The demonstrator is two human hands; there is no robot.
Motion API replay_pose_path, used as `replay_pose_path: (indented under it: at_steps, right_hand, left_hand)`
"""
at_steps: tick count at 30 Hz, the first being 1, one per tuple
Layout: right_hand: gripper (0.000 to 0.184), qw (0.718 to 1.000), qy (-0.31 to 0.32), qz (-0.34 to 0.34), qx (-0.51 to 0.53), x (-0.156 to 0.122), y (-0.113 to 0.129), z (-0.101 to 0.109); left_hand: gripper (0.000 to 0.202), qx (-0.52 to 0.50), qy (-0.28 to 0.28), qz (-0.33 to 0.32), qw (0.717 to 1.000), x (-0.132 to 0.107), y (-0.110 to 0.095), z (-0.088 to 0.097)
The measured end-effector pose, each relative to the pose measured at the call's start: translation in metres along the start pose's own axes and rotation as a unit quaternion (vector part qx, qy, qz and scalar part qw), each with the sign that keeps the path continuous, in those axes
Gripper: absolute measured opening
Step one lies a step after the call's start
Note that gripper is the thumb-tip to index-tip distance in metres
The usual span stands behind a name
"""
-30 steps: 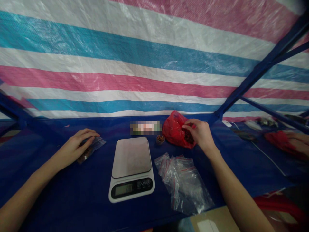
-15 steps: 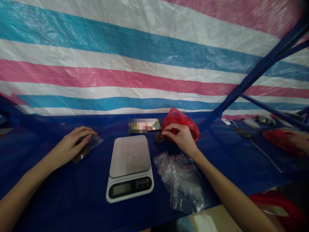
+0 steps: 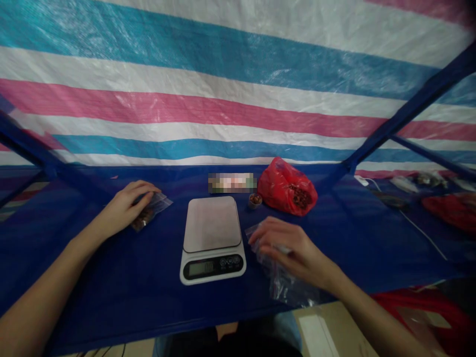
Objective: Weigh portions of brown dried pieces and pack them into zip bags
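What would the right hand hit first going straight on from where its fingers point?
Probably the digital kitchen scale, at its right edge, just beyond the fingertips of the right hand. The clear plastic zip bags are already under the hand. Depth is hard to judge from this view.

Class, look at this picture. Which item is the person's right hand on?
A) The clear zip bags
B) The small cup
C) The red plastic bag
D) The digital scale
A: the right hand lies over the clear zip bags, to the right of the digital scale.
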State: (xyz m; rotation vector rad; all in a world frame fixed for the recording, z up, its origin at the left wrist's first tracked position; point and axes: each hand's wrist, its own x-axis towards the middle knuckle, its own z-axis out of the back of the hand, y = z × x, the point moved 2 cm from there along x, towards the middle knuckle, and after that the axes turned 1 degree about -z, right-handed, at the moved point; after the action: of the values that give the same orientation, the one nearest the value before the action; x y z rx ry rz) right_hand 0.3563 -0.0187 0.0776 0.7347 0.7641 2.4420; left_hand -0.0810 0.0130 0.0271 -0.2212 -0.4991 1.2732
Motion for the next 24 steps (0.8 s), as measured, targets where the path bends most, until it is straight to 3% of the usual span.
replay_pose_path:
  at_steps: [3,7,14,18,21,24]
  right_hand:
    - [0.019,0.987,0.048,0.078,-0.133,-0.025,0.023,-0.03]
    - [0.022,0.971,0.046,0.094,-0.216,-0.039,0.023,-0.049]
    - [0.022,0.954,0.062,0.119,-0.266,-0.035,0.02,-0.057]
    - [0.02,0.959,0.058,0.109,-0.257,-0.035,0.023,-0.06]
    - [0.021,0.97,0.057,0.095,-0.214,-0.032,0.023,-0.051]
    - [0.014,0.977,-0.006,0.055,-0.206,-0.02,0.01,-0.031]
  left_hand:
    - [0.043,0.003,0.002,-0.004,1.0,0.0,-0.003,0.0]
    - [0.042,0.006,0.011,-0.015,1.0,0.0,-0.002,-0.003]
    - [0.043,0.01,0.005,-0.02,1.0,-0.001,-0.001,-0.002]
    - [0.044,0.009,-0.005,-0.022,1.0,-0.001,-0.001,-0.001]
    - [0.044,0.009,-0.004,-0.024,1.0,0.0,-0.002,-0.002]
    - [0.042,0.01,0.001,-0.023,1.0,0.0,-0.003,-0.003]
